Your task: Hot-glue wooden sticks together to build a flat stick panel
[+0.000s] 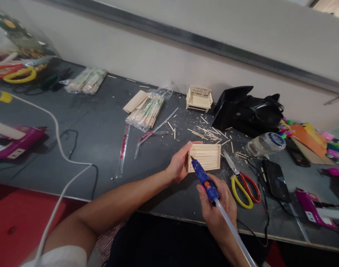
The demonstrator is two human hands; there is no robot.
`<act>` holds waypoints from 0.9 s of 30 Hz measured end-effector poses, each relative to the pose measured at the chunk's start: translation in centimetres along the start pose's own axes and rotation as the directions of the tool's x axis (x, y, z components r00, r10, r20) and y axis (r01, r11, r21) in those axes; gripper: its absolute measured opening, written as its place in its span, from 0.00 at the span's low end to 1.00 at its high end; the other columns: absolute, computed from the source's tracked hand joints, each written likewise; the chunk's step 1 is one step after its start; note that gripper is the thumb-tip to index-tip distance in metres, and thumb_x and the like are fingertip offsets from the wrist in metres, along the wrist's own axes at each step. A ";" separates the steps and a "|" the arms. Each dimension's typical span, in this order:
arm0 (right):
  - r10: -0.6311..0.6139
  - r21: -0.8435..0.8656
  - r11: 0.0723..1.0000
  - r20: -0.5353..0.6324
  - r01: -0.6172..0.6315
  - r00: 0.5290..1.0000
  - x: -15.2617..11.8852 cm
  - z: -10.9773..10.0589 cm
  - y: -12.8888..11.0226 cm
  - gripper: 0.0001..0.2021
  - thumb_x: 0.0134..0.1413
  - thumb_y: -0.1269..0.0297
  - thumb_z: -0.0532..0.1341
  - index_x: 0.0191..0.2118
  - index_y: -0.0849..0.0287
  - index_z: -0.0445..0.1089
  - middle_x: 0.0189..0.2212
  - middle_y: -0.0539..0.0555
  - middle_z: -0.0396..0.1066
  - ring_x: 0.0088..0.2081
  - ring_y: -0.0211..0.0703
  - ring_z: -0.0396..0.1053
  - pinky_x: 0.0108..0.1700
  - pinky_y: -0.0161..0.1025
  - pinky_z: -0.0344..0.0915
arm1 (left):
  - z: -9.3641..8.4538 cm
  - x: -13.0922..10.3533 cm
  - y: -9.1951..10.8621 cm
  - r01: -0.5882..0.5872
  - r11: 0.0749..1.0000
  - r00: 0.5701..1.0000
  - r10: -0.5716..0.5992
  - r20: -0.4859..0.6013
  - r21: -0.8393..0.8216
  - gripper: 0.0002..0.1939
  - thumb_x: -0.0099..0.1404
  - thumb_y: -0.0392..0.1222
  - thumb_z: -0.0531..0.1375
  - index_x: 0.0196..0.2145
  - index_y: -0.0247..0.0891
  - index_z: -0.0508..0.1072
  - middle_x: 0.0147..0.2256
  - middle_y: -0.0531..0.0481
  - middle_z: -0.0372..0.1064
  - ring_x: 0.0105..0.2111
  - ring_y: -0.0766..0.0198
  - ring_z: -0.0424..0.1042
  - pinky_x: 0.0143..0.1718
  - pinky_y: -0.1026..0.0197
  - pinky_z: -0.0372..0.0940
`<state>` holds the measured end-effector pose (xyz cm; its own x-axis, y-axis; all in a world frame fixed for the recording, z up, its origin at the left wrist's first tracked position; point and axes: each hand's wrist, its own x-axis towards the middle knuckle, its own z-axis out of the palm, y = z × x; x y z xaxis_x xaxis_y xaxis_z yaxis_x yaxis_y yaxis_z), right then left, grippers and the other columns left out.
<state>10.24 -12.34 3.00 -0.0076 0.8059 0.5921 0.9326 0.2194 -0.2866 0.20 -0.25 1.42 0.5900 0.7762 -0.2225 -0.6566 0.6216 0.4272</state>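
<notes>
Your left hand (181, 163) grips the panel (207, 157) by its left edge, right of frame centre; your right hand (221, 200) has its fingers around the glue gun (204, 178), tip near that edge. Advisable: steady panel, thin bead.

white sleeve (65, 256) on l. upper arm – plain, short, edge abv elbow. l. forearm (130, 195), l. hand (179, 164) bare. r. hand (222, 202) bare too, r. forearm (231, 241) same as far as seen. lap clothing (163, 243) blk or v. dark, plain – red/white striped cloth (110, 238) beside it, unclear if worn.
</notes>
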 end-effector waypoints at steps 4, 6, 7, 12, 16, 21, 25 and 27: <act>-0.001 -0.004 1.000 0.002 0.001 1.000 -0.1 0.0 0.0 0.13 0.67 0.57 0.55 0.51 0.57 0.64 0.34 0.56 0.76 0.32 0.47 0.74 0.33 0.42 0.71 | 0.0 0.0 0.0 0.004 1.000 1.000 -0.004 -0.007 -0.014 0.17 0.69 0.50 0.57 0.41 0.34 0.78 0.34 0.44 0.77 0.33 0.58 0.76 0.42 0.57 0.69; -0.010 -0.005 1.000 -0.003 0.010 1.000 -0.2 0.0 0.0 0.13 0.67 0.56 0.54 0.50 0.58 0.63 0.34 0.56 0.75 0.32 0.47 0.74 0.33 0.42 0.71 | 0.1 0.0 0.1 0.007 1.000 1.000 -0.007 -0.011 -0.019 0.17 0.70 0.50 0.56 0.41 0.34 0.78 0.34 0.44 0.77 0.33 0.58 0.75 0.41 0.57 0.69; -0.013 -0.004 1.000 -0.003 0.013 1.000 -0.2 0.0 0.0 0.13 0.67 0.56 0.54 0.50 0.58 0.63 0.34 0.56 0.75 0.32 0.47 0.74 0.33 0.42 0.71 | 0.1 0.0 0.1 0.007 1.000 1.000 -0.007 -0.014 -0.020 0.17 0.70 0.50 0.56 0.41 0.34 0.78 0.34 0.44 0.77 0.33 0.58 0.75 0.41 0.58 0.69; -0.008 0.000 1.000 0.001 0.008 1.000 -0.4 0.0 0.0 0.12 0.66 0.57 0.55 0.50 0.57 0.64 0.34 0.55 0.75 0.32 0.47 0.74 0.33 0.42 0.71 | 0.0 0.0 0.1 0.008 1.000 1.000 -0.008 -0.010 -0.009 0.18 0.69 0.51 0.58 0.43 0.34 0.77 0.35 0.43 0.78 0.35 0.56 0.76 0.43 0.55 0.69; -0.003 0.008 1.000 0.012 0.003 1.000 -0.5 -0.1 0.0 0.12 0.66 0.58 0.55 0.50 0.57 0.64 0.33 0.55 0.75 0.32 0.46 0.74 0.32 0.42 0.71 | -0.2 0.0 0.0 -0.001 1.000 1.000 0.001 0.000 0.004 0.17 0.68 0.52 0.58 0.43 0.35 0.77 0.36 0.44 0.78 0.38 0.54 0.77 0.45 0.54 0.68; -0.004 0.028 1.000 0.007 0.004 1.000 -0.6 -0.1 0.0 0.12 0.66 0.58 0.55 0.50 0.57 0.65 0.33 0.55 0.75 0.32 0.46 0.74 0.33 0.41 0.71 | -0.1 0.0 0.1 -0.003 1.000 1.000 0.003 -0.009 0.014 0.18 0.69 0.51 0.57 0.43 0.34 0.77 0.36 0.44 0.78 0.39 0.53 0.77 0.45 0.53 0.69; -0.017 0.021 1.000 -0.001 0.017 1.000 -0.7 -0.1 0.0 0.12 0.66 0.58 0.55 0.50 0.57 0.65 0.34 0.55 0.75 0.32 0.47 0.74 0.33 0.42 0.71 | 0.1 0.0 0.1 -0.018 1.000 0.999 0.019 -0.026 0.015 0.18 0.70 0.51 0.54 0.42 0.34 0.77 0.35 0.44 0.78 0.39 0.53 0.77 0.46 0.52 0.69; -0.029 0.016 0.999 -0.001 0.029 1.000 -0.7 -0.1 0.0 0.12 0.67 0.57 0.54 0.50 0.58 0.65 0.34 0.56 0.75 0.32 0.47 0.74 0.33 0.42 0.72 | 0.1 0.1 0.1 -0.021 1.000 0.999 0.021 -0.035 0.014 0.18 0.71 0.51 0.53 0.41 0.34 0.77 0.35 0.44 0.78 0.39 0.54 0.77 0.47 0.53 0.69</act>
<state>10.27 -12.99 2.64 -0.0343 0.7987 0.6007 0.9261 0.2513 -0.2813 0.19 -0.13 1.59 0.5593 0.7923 -0.2437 -0.6622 0.6039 0.4436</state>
